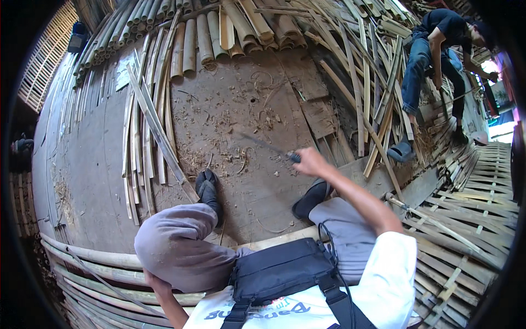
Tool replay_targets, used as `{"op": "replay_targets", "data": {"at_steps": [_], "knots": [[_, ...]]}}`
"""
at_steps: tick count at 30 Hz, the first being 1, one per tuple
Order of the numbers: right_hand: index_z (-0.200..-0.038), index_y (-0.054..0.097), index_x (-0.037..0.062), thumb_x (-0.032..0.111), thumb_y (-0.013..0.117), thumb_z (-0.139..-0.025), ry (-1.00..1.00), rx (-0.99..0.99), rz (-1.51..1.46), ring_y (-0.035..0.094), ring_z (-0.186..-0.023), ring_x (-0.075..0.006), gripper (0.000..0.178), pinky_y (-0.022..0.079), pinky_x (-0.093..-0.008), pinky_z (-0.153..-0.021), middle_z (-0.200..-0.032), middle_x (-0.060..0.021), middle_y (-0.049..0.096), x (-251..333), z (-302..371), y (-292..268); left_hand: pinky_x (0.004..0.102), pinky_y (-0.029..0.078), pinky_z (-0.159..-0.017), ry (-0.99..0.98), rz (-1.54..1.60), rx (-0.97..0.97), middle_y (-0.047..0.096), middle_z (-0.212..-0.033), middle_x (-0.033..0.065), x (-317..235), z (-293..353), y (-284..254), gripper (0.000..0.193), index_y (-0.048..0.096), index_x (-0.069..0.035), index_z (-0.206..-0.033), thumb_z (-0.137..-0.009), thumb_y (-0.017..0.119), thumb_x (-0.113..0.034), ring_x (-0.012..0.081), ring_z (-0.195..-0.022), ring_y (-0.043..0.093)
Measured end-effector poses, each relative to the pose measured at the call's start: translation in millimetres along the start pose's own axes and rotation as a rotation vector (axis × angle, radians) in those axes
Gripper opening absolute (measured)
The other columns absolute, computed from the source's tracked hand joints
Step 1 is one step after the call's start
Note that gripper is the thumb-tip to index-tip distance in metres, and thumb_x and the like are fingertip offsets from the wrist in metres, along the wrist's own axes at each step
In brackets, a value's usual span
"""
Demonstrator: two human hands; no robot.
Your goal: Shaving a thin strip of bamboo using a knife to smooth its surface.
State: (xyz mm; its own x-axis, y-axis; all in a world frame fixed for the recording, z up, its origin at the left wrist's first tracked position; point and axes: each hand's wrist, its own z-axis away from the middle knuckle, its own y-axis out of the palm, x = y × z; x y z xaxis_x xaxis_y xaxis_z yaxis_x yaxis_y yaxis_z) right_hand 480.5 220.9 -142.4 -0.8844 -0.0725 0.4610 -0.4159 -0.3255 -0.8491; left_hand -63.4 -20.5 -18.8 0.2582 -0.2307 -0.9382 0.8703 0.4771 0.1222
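In my right hand is a knife, its dark handle wrapped by my fingers. The long thin blade points forward and left above the dusty floor, apart from any bamboo. My left hand is low beside my left knee, close to the bamboo poles I sit on. The knee covers its fingers, so whether it holds anything is hidden. Left of my feet, long split bamboo strips lie in a loose bundle.
Shavings are scattered over the boards ahead. Cut bamboo tubes are stacked at the back. More strips pile up at the right, where another person bends over. Woven bamboo slats spread at the near right.
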Motion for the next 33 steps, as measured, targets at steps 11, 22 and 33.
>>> {"op": "replay_targets", "data": {"at_steps": [11,22,33], "knots": [[-0.081,0.063,-0.0057,0.024,0.069,-0.075,0.229,-0.131,0.046,0.065,-0.078,-0.0425,0.031,0.052,-0.0468,-0.071,-0.076,-0.0282,0.064,-9,9,-79,0.0533,0.026,-0.11,0.671,-0.709,-0.092,0.047,-0.135,0.0256,-77,-9,108,0.067,0.048,0.006,-0.129,-0.083,0.048,-0.043,0.0398,-0.126,0.043],[-0.098,0.055,-0.0037,0.022,0.07,-0.081,0.117,-0.123,-0.008,0.059,-0.084,-0.0452,0.035,0.049,-0.0502,-0.076,-0.088,-0.027,0.061,-21,-145,59,0.0406,0.05,-0.082,0.333,-0.875,-0.238,0.067,-0.109,0.0147,-112,-98,154,0.056,0.054,-0.007,-0.129,-0.088,0.055,-0.044,0.0245,-0.09,0.063],[-0.104,0.053,0.0089,0.018,0.06,-0.082,-0.133,-0.165,0.18,0.062,-0.073,-0.0391,0.024,0.051,-0.0492,-0.064,-0.076,-0.0175,0.063,-31,-390,-112,0.0416,0.049,-0.084,0.047,-0.977,-0.385,0.065,-0.112,0.0154,-103,-172,199,0.057,0.054,-0.007,-0.13,-0.087,0.056,-0.045,0.0256,-0.093,0.062]]}}
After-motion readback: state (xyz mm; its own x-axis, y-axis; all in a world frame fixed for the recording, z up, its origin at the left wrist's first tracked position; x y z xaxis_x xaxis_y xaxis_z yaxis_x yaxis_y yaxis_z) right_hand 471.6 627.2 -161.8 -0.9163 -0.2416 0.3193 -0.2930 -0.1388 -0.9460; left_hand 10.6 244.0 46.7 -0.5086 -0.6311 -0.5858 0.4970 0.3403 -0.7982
